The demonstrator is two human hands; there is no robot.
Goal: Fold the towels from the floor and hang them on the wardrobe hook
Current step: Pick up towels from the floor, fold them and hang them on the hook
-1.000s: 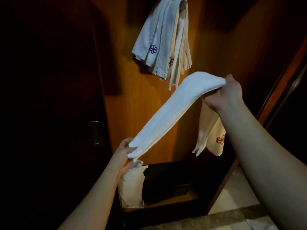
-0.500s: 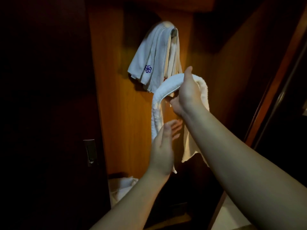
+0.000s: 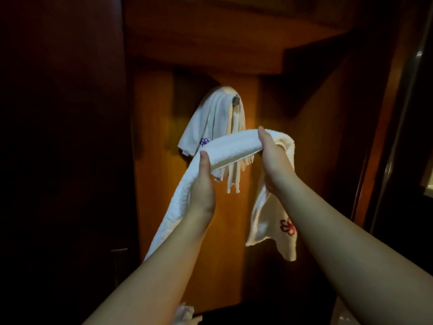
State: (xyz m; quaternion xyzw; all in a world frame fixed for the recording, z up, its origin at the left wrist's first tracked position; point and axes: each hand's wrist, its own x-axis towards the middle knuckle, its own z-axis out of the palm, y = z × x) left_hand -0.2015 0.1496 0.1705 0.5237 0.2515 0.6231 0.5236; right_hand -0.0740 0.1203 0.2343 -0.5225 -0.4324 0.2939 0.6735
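Folded towel (image 3: 234,146), soft and floppy (ends sag), both hands' fingers clamped on it: left hand (image 3: 203,184), right hand (image 3: 273,158); grip near middle.

Just one head cam, pointing fwd and slightly up, close on the wardrobe (image 3: 234,55) w/ both forearms reaching in.
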